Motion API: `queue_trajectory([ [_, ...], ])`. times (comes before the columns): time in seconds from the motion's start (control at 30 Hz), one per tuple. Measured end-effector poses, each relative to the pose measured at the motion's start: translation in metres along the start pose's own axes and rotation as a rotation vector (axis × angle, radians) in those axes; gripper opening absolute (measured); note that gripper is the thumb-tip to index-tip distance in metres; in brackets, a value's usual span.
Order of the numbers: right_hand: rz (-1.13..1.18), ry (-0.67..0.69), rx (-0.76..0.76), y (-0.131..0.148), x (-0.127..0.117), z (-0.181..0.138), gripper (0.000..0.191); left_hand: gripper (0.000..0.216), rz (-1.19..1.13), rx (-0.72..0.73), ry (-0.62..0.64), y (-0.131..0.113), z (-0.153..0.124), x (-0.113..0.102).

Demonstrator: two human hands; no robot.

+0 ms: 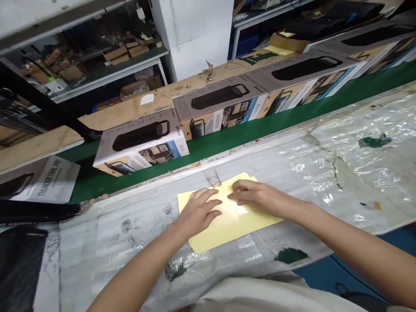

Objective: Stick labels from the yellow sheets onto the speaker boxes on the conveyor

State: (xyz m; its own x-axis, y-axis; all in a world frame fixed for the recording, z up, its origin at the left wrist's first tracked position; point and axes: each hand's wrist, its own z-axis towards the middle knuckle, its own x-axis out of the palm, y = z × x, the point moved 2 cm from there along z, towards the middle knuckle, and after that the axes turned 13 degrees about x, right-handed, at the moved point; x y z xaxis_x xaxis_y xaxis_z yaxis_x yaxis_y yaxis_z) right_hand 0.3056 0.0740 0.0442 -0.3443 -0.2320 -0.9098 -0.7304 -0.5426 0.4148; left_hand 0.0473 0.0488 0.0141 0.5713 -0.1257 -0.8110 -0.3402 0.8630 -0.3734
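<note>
A small stack of pale yellow sheets [224,232] lies slightly askew on the plastic-covered bench, a bright glossy patch near its middle. My left hand [199,212] rests on the left part of the sheets with its fingers spread. Over the upper right part, my right hand [260,197] has its fingers curled and pressed together, fingertips at the sheet's surface; whatever may be between them is hidden. Just beyond the far edge of the sheets, between my hands, is a small clear plastic piece [213,178].
Behind the bench runs a green conveyor belt [224,141] carrying a printed speaker box [141,141] and several more in a row to the right. Another box [48,180] sits at the left, near a black bar [39,211]. Crumpled clear film [360,173] covers the bench's right side.
</note>
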Motion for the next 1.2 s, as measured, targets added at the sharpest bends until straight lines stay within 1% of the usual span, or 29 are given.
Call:
queue_trajectory([
  [0.1,0.02,-0.001,-0.021,-0.005,0.001,-0.004,0.038,0.03,0.003,-0.006,0.031,-0.002,0.001,0.001],
  [0.17,0.051,0.021,-0.039,-0.002,-0.001,-0.005,0.042,0.03,0.029,-0.017,0.059,-0.003,0.002,0.003],
  [0.23,0.106,0.032,-0.018,0.003,-0.004,-0.004,0.04,0.03,0.088,-0.012,0.091,-0.005,0.001,0.004],
  [0.33,0.266,0.064,0.106,0.001,-0.009,-0.004,0.032,0.037,0.166,0.073,0.151,-0.012,-0.002,0.008],
  [0.4,0.399,0.147,0.191,-0.014,-0.011,-0.003,0.03,0.04,0.2,0.122,0.191,-0.018,-0.004,0.011],
  [0.47,0.538,0.249,0.262,-0.035,-0.015,0.002,0.029,0.038,0.22,0.126,0.224,-0.022,-0.004,0.012],
  [0.53,0.671,0.334,0.309,-0.052,-0.023,0.014,0.026,0.035,0.172,0.127,0.241,-0.019,-0.001,0.003],
  [0.57,0.718,0.366,0.318,-0.055,-0.029,0.023,0.026,0.035,0.135,0.123,0.214,-0.013,0.002,-0.007],
  [0.6,0.749,0.382,0.322,-0.054,-0.036,0.034,0.026,0.037,0.106,0.111,0.156,-0.002,0.006,-0.024],
  [0.63,0.759,0.393,0.318,-0.048,-0.044,0.047,0.026,0.039,0.098,0.081,0.066,0.015,0.01,-0.047],
  [0.67,0.757,0.391,0.31,-0.039,-0.053,0.064,0.026,0.042,0.119,0.028,-0.043,0.037,0.014,-0.074],
  [0.7,0.748,0.375,0.298,-0.026,-0.062,0.083,0.027,0.044,0.172,-0.046,-0.157,0.064,0.018,-0.106],
  [0.73,0.738,0.349,0.281,-0.011,-0.071,0.105,0.027,0.041,0.243,-0.149,-0.254,0.094,0.021,-0.14],
  [0.77,0.734,0.315,0.253,0.006,-0.079,0.13,0.027,0.041,0.316,-0.272,-0.306,0.126,0.022,-0.173],
  [0.8,0.727,0.29,0.211,0.023,-0.086,0.157,0.026,0.043,0.394,-0.416,-0.32,0.159,0.023,-0.203],
  [0.83,0.725,0.257,0.168,0.039,-0.091,0.186,0.026,0.044,0.468,-0.561,-0.283,0.19,0.021,-0.229],
  [0.87,0.731,0.217,0.127,0.054,-0.094,0.216,0.026,0.042,0.508,-0.66,-0.217,0.217,0.019,-0.249],
  [0.9,0.731,0.173,0.105,0.067,-0.095,0.248,0.031,0.038,0.521,-0.726,-0.17,0.239,0.016,-0.263],
  [0.93,0.709,0.148,0.078,0.078,-0.095,0.28,0.036,0.034,0.521,-0.772,-0.119,0.257,0.012,-0.271],
  [0.97,0.677,0.127,0.047,0.089,-0.092,0.311,0.039,0.03,0.512,-0.796,-0.081,0.271,0.008,-0.273],
  [1.03,0.585,0.053,-0.026,0.105,-0.082,0.371,0.035,0.028,0.503,-0.827,-0.032,0.287,-0.001,-0.269],
  [1.13,0.441,-0.048,-0.06,0.121,-0.061,0.443,0.025,0.031,0.515,-0.854,-0.002,0.295,-0.011,-0.259],
  [1.2,0.395,-0.073,-0.051,0.127,-0.046,0.475,0.024,0.032,0.514,-0.859,0.004,0.296,-0.014,-0.256],
])
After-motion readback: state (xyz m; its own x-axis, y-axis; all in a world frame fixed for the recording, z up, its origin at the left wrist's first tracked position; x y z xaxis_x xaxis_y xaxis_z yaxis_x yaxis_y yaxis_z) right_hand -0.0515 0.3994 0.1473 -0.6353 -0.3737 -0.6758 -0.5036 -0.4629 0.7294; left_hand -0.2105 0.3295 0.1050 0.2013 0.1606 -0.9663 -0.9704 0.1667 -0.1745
